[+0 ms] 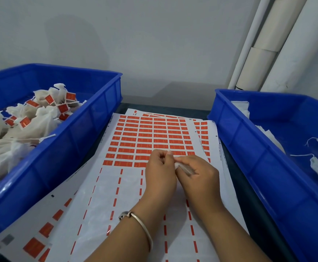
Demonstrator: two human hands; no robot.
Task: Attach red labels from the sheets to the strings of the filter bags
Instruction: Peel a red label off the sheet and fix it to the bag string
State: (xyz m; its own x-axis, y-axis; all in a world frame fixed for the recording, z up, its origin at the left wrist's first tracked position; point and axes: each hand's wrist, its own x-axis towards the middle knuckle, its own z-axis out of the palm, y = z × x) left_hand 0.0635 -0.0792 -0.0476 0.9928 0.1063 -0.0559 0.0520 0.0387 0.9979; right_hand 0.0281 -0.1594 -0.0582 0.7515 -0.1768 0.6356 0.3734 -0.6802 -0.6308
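Both hands meet over the label sheet: left hand fingers curled, right hand pinching a soft, light filter bag. Hold its thin string gently.

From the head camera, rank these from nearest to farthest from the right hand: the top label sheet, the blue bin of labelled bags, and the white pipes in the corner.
1. Top label sheet: directly beneath the right hand, centre of the table.
2. Blue bin of labelled bags: off to the left, past the left hand.
3. White pipes: against the far wall, upper right.
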